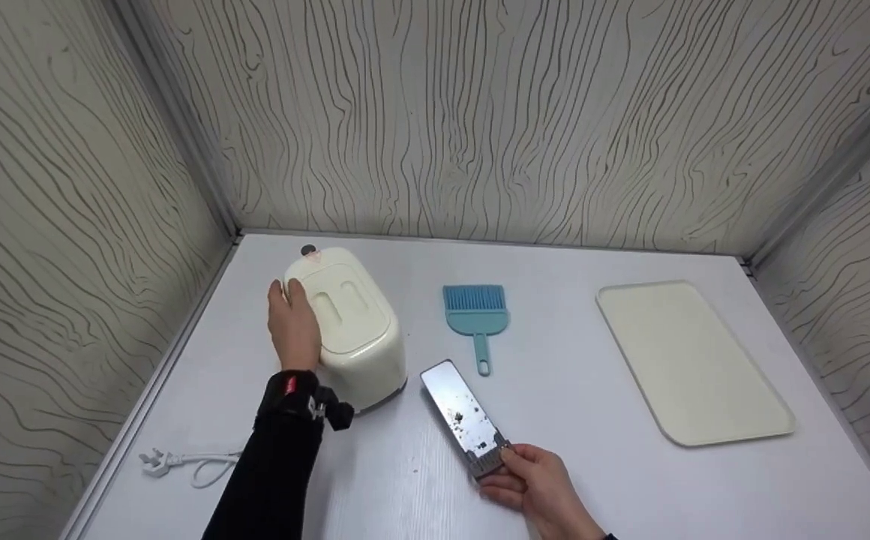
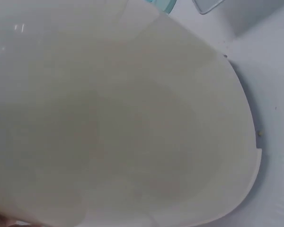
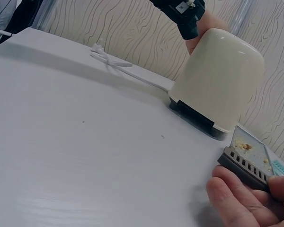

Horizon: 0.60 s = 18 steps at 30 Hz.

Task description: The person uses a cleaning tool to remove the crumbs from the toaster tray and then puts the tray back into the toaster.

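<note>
A cream toaster [image 1: 364,367] with a lidded top stands at the left of the white table. My left hand [image 1: 294,326] rests against its left side, fingers fairly straight and reaching along the upper edge. In the left wrist view the toaster's smooth wall [image 2: 132,113] fills most of the picture. My right hand [image 1: 536,480] pinches the grey slotted end of a shiny metal crumb tray [image 1: 461,409], thumb on top and fingers beneath. Crumbs [image 3: 246,146] lie on the tray. A dark slot [image 3: 194,116] shows low on the toaster's end in the right wrist view.
A blue hand brush [image 1: 478,319] lies bristles-away behind the crumb tray. At the right lies a cream rectangular serving tray [image 1: 697,367]. A white power cord with plug [image 1: 156,462] lies at the left edge. Patterned panels [image 1: 442,120] enclose the table.
</note>
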Tool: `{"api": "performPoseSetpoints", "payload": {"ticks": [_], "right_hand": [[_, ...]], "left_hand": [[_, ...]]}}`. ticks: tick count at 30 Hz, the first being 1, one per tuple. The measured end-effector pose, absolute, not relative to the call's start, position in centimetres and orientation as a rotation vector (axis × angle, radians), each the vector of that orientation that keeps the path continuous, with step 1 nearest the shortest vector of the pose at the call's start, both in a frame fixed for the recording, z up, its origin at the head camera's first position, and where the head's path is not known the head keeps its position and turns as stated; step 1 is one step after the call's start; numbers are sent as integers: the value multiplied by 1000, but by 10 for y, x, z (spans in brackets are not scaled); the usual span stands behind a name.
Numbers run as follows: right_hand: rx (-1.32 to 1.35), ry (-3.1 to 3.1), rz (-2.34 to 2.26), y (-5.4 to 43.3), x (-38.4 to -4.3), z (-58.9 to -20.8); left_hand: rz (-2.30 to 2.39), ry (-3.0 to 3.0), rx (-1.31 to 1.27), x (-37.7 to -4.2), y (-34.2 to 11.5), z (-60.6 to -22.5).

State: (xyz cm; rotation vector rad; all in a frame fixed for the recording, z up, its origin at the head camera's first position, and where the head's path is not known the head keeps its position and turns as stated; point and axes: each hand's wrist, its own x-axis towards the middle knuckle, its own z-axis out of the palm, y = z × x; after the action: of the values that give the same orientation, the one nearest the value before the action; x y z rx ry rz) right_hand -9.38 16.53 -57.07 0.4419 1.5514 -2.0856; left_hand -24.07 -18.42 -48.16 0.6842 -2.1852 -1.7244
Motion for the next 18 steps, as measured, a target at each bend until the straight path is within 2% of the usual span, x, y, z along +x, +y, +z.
{"api": "performPoseSetpoints", "payload": {"ticks": [9,18], "right_hand": [[497,1599,-2127,177,-101,-560],[568,1682,-2166,183,-111,-554]], "left_hand": [[-1572,-2192,522,-227,-175,-473],[-1184,-2025,-125,-188,-125,-464]]}}
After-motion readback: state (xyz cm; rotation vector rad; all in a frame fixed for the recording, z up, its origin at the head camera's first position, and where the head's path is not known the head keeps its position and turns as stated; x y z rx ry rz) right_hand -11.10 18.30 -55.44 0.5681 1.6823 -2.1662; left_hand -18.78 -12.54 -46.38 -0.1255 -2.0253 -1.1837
